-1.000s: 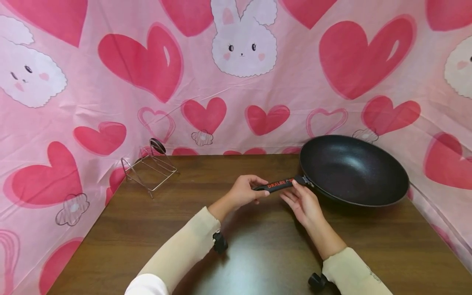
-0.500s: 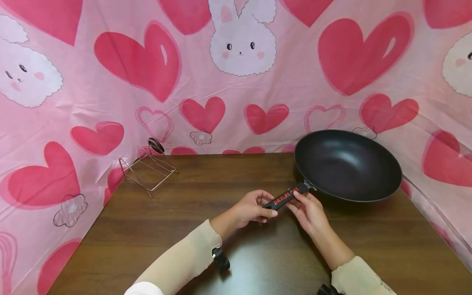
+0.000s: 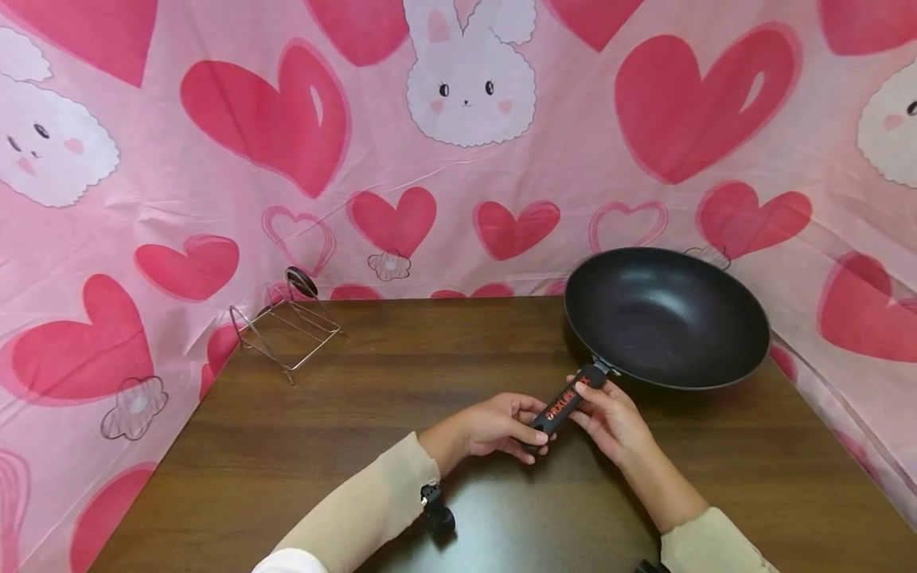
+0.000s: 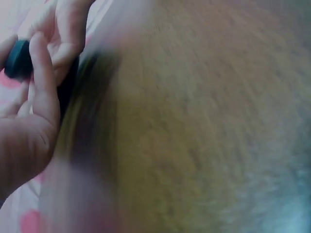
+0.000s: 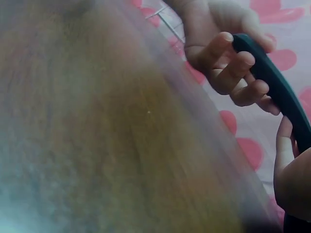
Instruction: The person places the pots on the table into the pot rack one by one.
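Note:
A black wok (image 3: 666, 318) with a deep, dark bowl is at the back right in the head view. Its black handle (image 3: 563, 407), printed with red letters, slants down toward the person. My left hand (image 3: 501, 430) pinches the free end of this handle between thumb and fingers. Close to the bowl, my right hand (image 3: 612, 422) holds the handle with its thumb on top and fingers beneath. The right wrist view shows the handle (image 5: 272, 80) running between both hands. In the left wrist view only the handle's end (image 4: 18, 60) shows at the fingertips; the bowl is mostly hidden.
A wire rack (image 3: 290, 330) with a dark round piece (image 3: 302, 282) at its top stands at the back left of the brown wooden table (image 3: 401, 342). A pink cloth (image 3: 458, 175) with hearts and rabbits hangs behind and along both sides.
Both hands have drawn the handle's free end toward the person, so the handle points more steeply down. The wok's bowl has shifted a little to the left.

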`<state>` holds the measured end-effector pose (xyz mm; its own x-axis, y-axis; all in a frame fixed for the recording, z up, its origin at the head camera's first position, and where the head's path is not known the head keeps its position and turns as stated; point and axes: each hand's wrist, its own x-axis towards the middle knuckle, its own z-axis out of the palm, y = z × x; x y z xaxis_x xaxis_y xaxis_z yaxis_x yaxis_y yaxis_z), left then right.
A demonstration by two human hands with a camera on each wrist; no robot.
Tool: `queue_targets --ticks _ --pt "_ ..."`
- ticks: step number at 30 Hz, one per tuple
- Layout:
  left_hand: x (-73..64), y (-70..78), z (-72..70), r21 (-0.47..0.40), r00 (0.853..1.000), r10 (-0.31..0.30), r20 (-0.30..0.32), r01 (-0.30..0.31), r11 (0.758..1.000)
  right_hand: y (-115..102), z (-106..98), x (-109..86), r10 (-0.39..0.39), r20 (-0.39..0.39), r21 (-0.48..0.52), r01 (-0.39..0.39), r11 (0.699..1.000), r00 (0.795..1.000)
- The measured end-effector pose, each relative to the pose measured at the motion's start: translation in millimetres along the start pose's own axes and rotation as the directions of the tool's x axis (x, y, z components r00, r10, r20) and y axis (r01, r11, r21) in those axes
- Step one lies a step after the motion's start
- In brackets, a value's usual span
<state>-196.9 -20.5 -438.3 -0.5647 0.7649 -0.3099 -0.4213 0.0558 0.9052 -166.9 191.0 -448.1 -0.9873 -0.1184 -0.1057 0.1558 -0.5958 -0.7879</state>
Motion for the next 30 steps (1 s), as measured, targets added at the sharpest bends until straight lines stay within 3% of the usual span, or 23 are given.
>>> queue_targets --ticks 4,7,16,23,27,30 --pt "-0.1 -8.1 -1.1 -0.038 0.994 -0.016 0.105 0.02 0.999 2 -5 -5.3 0.023 0.017 -0.029 -0.023 0.999 1.0" --pt "-0.2 -15.6 1.4 -0.032 0.989 -0.012 0.146 0.016 0.999 5 -8 -9.4 0.023 0.032 -0.051 -0.022 0.998 0.999" --pt "-2.8 -27.3 8.2 -0.069 0.986 0.033 0.162 -0.022 0.997 4 -7 -14.4 -0.031 0.047 -0.113 0.036 0.993 0.998" --pt "-8.2 -33.3 15.0 -0.072 0.982 0.079 0.17 -0.068 0.995 -1 -1 -22.9 -0.144 0.118 -0.19 0.165 0.968 0.983" --pt "-10.9 -34.9 22.6 -0.056 0.985 0.126 0.116 -0.12 0.991 -3 3 -25.7 -0.218 0.147 -0.256 0.25 0.934 0.965" --pt "-11.7 -37.2 36.6 -0.041 0.982 0.19 -0.009 -0.19 0.981 -5 6 -26.3 -0.257 0.157 -0.312 0.295 0.903 0.954"
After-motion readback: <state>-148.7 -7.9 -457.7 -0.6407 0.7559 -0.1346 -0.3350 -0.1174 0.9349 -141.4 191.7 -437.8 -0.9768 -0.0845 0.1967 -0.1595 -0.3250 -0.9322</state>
